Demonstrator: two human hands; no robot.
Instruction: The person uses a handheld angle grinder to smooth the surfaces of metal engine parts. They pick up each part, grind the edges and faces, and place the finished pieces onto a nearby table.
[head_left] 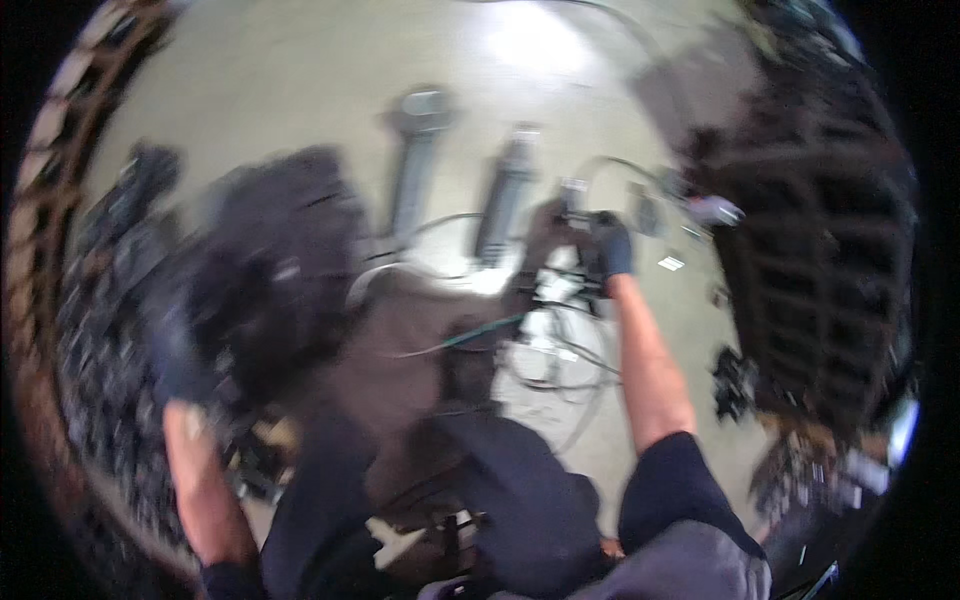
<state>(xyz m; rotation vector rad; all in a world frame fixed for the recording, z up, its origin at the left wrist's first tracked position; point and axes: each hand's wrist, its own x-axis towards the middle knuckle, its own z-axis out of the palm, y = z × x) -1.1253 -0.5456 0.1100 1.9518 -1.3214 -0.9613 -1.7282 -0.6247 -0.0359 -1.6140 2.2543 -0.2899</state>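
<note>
Blur softens the dark-gloved left hand (182,345) at the edge of a bulky, matte black mass (285,240); whether it grips or merely steadies that bulk, I cannot tell. The dark-gloved right hand (615,245) is at a dark, silver-tipped object (573,193), its grasp equally unclear. Ahead, a long grey tool with a round head (410,170) and a slim dark cylindrical tool (503,200) lie side by side on the pale grey floor (280,90), apparently parked within reach, while thin black cables (540,384) loop loosely, perhaps leaving slack for movement.
</note>
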